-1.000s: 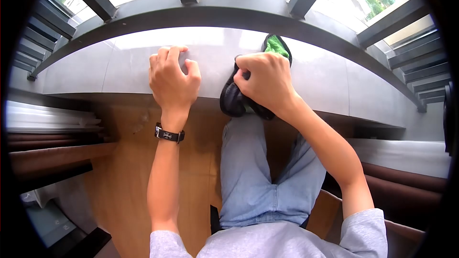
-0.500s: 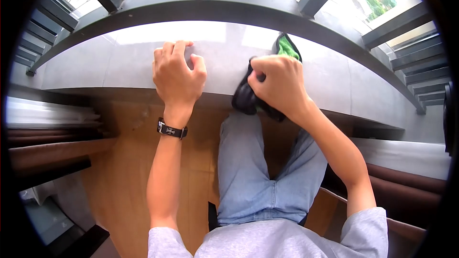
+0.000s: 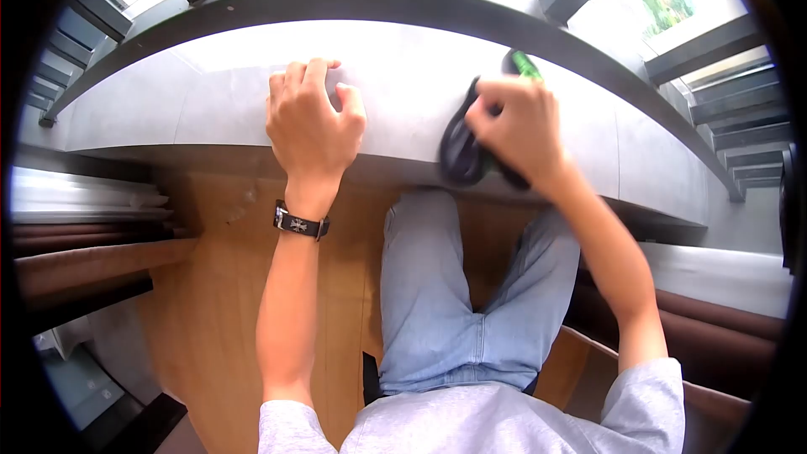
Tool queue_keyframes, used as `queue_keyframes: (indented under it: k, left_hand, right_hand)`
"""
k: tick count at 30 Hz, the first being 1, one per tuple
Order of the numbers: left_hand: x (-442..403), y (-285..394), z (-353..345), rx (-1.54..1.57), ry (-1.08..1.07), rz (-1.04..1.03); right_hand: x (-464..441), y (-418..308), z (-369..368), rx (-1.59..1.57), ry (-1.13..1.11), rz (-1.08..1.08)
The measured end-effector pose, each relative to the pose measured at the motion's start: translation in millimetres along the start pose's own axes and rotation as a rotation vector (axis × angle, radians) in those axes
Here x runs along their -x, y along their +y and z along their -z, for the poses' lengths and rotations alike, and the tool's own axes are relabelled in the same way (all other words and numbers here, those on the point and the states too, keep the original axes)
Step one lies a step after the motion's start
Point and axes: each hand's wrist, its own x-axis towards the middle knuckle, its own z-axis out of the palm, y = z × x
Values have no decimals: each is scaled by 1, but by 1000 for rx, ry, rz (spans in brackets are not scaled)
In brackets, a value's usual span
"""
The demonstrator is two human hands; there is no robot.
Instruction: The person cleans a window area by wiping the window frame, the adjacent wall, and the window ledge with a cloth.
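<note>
A floppy black-and-green cloth is bunched in my right hand, over the right part of the pale tiled ledge. Its dark part hangs at the ledge's front edge, and a green end shows beyond my knuckles. Motion smears the cloth, so its exact kind is hard to make out. My left hand rests on the ledge to the left, holding nothing. Its fingers are loosely bent, with the thumb apart from them. A dark-banded watch is on the left wrist.
A grey metal railing curves along the ledge's far side, with buildings and greenery beyond. Below is a wooden floor with my legs close to the ledge. Brown and white curtains hang at both sides.
My right hand has moved to the right and slightly away from me, carrying the cloth with it. Less of the green shows now. My left hand stays nearly in place.
</note>
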Motion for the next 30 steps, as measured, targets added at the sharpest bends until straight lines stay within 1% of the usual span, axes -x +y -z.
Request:
queue_keyframes:
  k: [1,3,5,7,9,10,11,13,14,15,17,19,21,22,24,25,27,29,30]
  left_hand:
    - [-1,0,0,3,7,-8]
    - [-3,1,-1,-1,14,2]
    - [0,1,0,-12,9,24]
    - [-3,1,0,-21,7,11]
    - [-2,0,1,-11,4,-1]
    - [-2,-1,0,-1,7,-8]
    - [-2,-2,0,-1,10,-4]
    - [-2,-3,1,16,6,-7]
    - [-2,-3,1,9,6,-3]
    - [-2,-2,1,3,-2,14]
    - [-3,-1,1,-3,-6,20]
    - [-3,0,0,-7,6,30]
    - [-4,0,1,4,3,19]
    - [-3,0,1,9,-10,21]
    - [-1,-1,2,3,-16,14]
    - [-2,-2,1,-4,-16,8]
    - [-1,-1,2,-7,-21,11]
    - [-3,-2,4,-20,-11,20]
    - [-1,-3,3,-10,-8,17]
  right_hand:
    - [-11,16,4,30,-3,-41]
    - [-19,25,4,110,-16,-122]
    - [-16,10,-2,146,46,-37]
    - [-4,-25,-10,15,16,-3]
    - [7,-54,-8,-127,-30,147]
    - [14,-58,-6,-119,-92,145]
    - [13,-54,-4,-118,-94,150]
    - [9,-36,1,-88,-78,61]
    - [2,-27,2,-78,-77,-33]
    - [-7,-16,0,-31,-39,-51]
    - [-20,-12,-10,38,-29,-55]
    - [-15,-32,-21,60,7,-22]
    - [1,-60,-16,-121,-15,135]
    - [2,-58,-14,-119,-12,127]
    - [6,-54,-10,-123,-88,102]
    - [2,-49,-8,-152,-66,74]
    - [-7,-41,-8,-76,-93,-19]
    - [-6,-46,-10,-67,-85,-12]
    - [1,-52,-8,-94,-76,40]
